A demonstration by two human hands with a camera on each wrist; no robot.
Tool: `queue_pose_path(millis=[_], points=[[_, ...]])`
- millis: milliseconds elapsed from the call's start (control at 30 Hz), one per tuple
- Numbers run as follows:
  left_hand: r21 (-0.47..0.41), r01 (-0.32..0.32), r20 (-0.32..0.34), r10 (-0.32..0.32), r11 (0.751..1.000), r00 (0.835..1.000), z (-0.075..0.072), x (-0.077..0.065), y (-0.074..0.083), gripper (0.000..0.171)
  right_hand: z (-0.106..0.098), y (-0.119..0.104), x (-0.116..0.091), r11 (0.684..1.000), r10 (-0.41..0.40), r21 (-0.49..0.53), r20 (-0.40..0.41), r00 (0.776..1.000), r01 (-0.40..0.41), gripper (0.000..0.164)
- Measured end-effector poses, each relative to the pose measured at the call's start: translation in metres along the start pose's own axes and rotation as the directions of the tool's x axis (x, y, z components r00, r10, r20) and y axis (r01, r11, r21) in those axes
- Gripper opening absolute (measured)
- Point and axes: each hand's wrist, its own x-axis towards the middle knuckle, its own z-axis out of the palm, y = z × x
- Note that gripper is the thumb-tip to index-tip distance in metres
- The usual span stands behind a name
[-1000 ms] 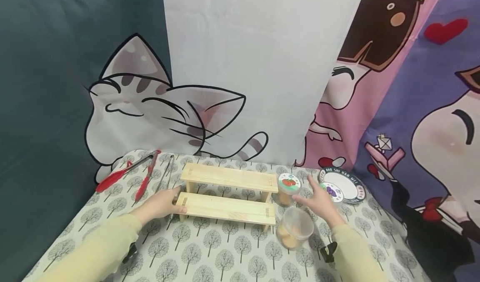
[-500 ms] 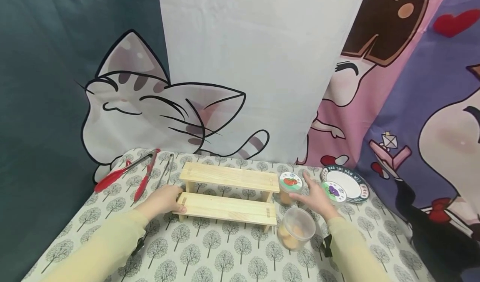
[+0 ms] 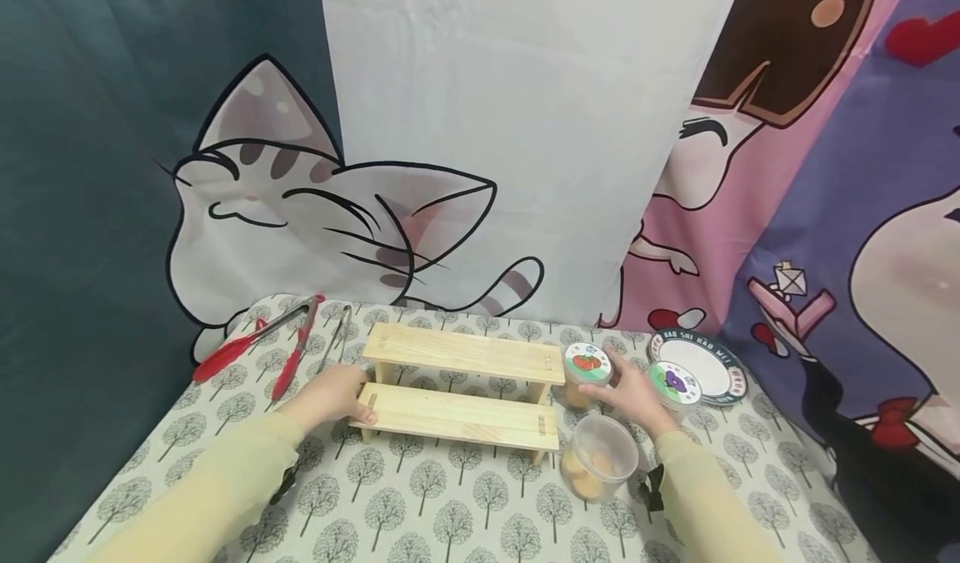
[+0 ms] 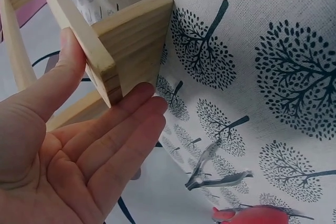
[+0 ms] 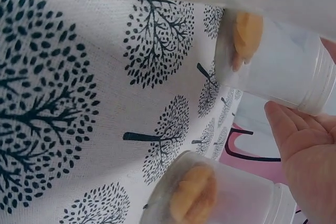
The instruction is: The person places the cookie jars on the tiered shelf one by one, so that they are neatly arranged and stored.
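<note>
- I see the left hand (image 3: 333, 395) flat against the wooden rack's (image 3: 461, 388) left end, fingers straight.
- The right hand (image 3: 632, 396), relaxed, touches the tomato-lidded jar (image 3: 586, 373) just right of the rack, whose long axis runs left-right.

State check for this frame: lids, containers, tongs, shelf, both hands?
Strawberry-lid tub: upright, lidded, right hand touching it.
Grape-lid tub: upright, lidded.
Unlabelled tub: tipped over, pastries inside.
Wooden step shelf: upright, left hand holding its end.
Red tongs: lying flat.
Plate: flat.
</note>
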Motion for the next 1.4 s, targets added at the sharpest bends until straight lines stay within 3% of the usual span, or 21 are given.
queue_pose_path(millis=[600,833,1067,1400], points=[[-0.009,-0.001,0.013,0.001,1.000,1.000,0.003,0.004,-0.004,0.064,-0.008,-0.006,-0.009,0.986,0.033,0.168,-0.055,0.998,-0.023,0.106],[0.007,0.002,0.011,-0.002,1.000,1.000,0.001,0.003,-0.002,0.062,-0.025,-0.025,-0.018,0.973,0.024,0.230,-0.090,0.996,-0.003,0.102],[0.019,0.001,0.015,-0.001,1.000,1.000,0.000,0.001,-0.001,0.057,-0.045,-0.044,-0.027,0.977,-0.001,0.211,-0.136,0.991,0.030,0.094],[0.029,-0.002,0.018,0.002,1.000,1.000,-0.003,0.000,0.002,0.058,-0.069,-0.072,-0.036,0.979,0.004,0.203,-0.163,0.987,0.029,0.096]])
